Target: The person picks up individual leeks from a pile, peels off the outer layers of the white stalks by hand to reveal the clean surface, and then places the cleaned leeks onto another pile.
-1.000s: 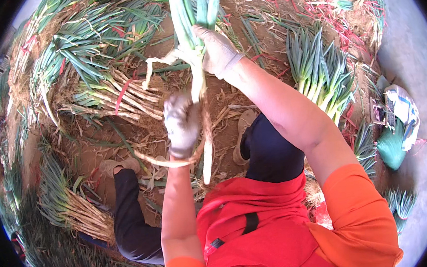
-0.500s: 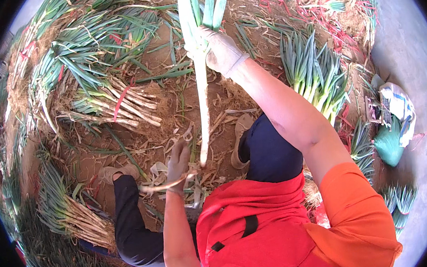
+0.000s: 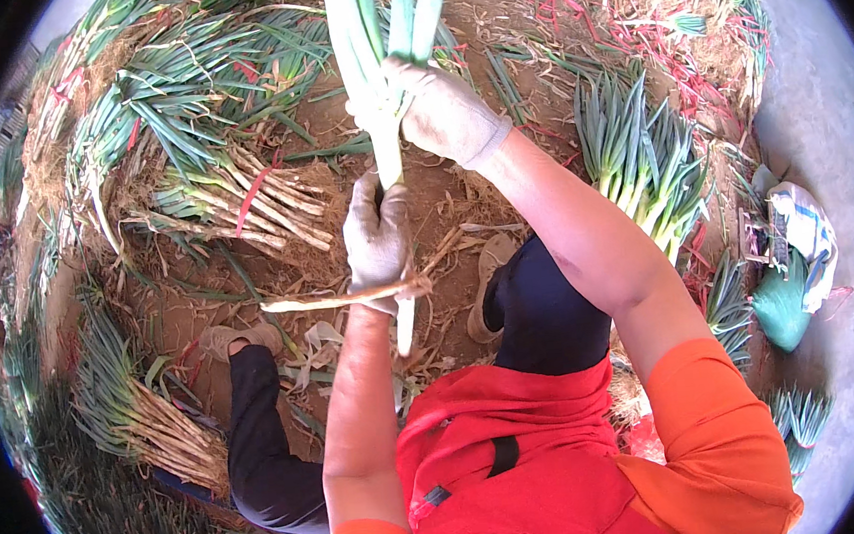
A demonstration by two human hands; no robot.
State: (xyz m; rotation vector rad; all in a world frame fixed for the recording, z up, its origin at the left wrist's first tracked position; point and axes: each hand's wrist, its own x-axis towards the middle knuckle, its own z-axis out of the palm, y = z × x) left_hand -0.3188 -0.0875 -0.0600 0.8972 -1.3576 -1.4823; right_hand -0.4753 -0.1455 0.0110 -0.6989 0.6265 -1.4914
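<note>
A large green onion (image 3: 388, 150) hangs upright in front of me, its leaves at the top and its white stalk pointing down. My right hand (image 3: 448, 115), in a pale glove, is closed round it where the leaves fork. Lower down, my gloved left hand (image 3: 376, 233) is closed round the white stalk, whose lower end shows below the wrist. A thin tan stick-like piece (image 3: 334, 299) lies across the left wrist; how it is held there I cannot tell.
Green onion bundles tied with red bands (image 3: 242, 206) lie to the left, with another bundle (image 3: 165, 438) by my left leg. Leafy onions (image 3: 640, 170) stand at the right. Husks litter the soil. A green bag (image 3: 781, 299) sits by the grey floor (image 3: 828, 135).
My left hand has risen from beside my lap and closed on the white stalk. The onion and my right hand have shifted slightly left.
</note>
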